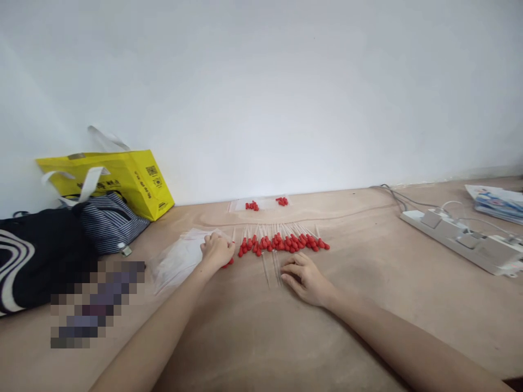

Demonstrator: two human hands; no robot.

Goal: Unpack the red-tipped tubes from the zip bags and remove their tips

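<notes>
Currently | left hand (217, 250) beside plastic bags (180, 257), cannot tell grip | right hand (305, 279) loosely curled near clear tubes (275, 267) | red-bulbed droppers (294, 243) across bench (245, 337)

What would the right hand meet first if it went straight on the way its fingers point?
Most likely the thin clear tubes just to the left of the right hand. Depth is unclear from this single view; it may already be touching them.

The right hand (305, 279) lies beside thin tubes (266, 269).
</notes>
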